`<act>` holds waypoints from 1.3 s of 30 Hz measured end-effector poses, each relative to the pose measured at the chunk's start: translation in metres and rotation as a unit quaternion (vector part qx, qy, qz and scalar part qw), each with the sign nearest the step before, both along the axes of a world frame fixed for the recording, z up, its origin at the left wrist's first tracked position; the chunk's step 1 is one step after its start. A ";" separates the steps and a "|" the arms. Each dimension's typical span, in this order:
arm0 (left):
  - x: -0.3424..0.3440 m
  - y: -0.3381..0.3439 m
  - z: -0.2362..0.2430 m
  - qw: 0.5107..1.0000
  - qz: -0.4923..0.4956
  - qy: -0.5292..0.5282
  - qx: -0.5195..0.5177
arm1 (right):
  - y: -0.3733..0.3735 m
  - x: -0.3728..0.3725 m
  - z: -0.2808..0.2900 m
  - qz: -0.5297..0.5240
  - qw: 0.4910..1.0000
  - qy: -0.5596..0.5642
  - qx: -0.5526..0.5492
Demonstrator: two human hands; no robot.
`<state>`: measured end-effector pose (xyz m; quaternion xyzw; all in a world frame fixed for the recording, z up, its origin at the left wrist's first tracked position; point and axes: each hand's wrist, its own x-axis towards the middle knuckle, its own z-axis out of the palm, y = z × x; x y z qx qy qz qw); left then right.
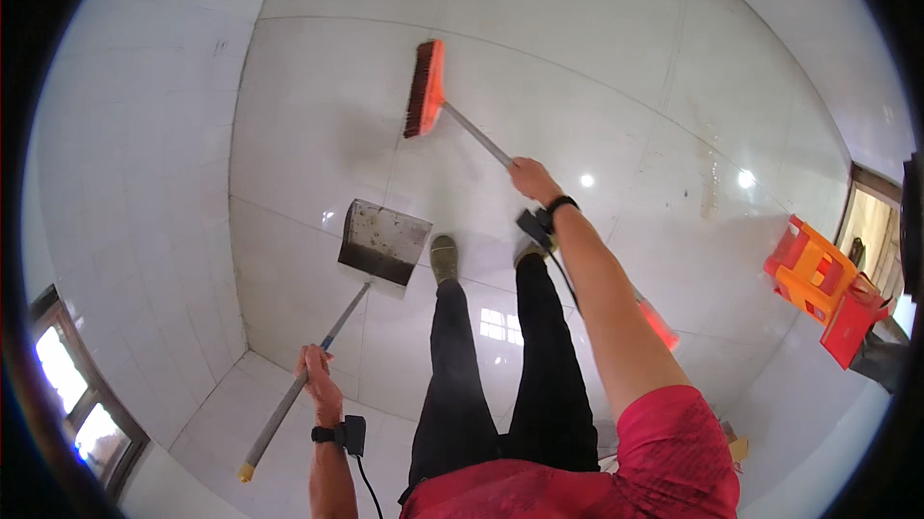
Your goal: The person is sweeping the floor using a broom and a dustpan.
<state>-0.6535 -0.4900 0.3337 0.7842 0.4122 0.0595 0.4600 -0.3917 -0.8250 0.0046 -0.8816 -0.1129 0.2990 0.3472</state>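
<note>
My left hand (318,375) grips the long grey handle of a metal dustpan (380,240), whose dirt-marked pan rests on the white tiled floor just left of my feet. My right hand (529,177) holds the grey pole of a push broom with an orange head and dark bristles (423,88). The broom head is on the floor ahead of me, above and a little right of the dustpan, apart from it.
An orange and red plastic chair or stool (808,269) stands at the right near a doorway (866,211). Another orange item (659,326) lies partly hidden behind my right arm. A tiled wall (135,182) runs along the left, with a window (77,394) lower down.
</note>
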 end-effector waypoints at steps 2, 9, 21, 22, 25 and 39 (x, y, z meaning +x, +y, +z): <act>0.003 -0.002 0.004 1.000 0.008 -0.012 0.009 | -0.069 -0.043 -0.001 -0.037 0.997 -0.065 -0.032; 0.022 -0.038 0.023 0.999 0.031 -0.031 -0.006 | -0.342 -0.197 0.058 -0.288 0.924 0.174 -0.180; 0.003 -0.040 -0.011 0.976 0.169 -0.134 -0.006 | -0.393 -0.265 0.143 -0.252 0.934 0.134 -0.213; 0.000 -0.037 -0.014 0.974 0.188 -0.123 -0.011 | -0.382 -0.261 0.152 -0.221 0.950 0.079 -0.204; -0.001 -0.027 -0.012 0.973 0.205 -0.109 -0.020 | -0.349 -0.229 0.167 -0.225 0.962 0.053 -0.148; 0.019 0.006 -0.010 0.959 0.265 -0.058 -0.085 | 0.022 0.111 0.212 0.055 0.985 -0.071 -0.144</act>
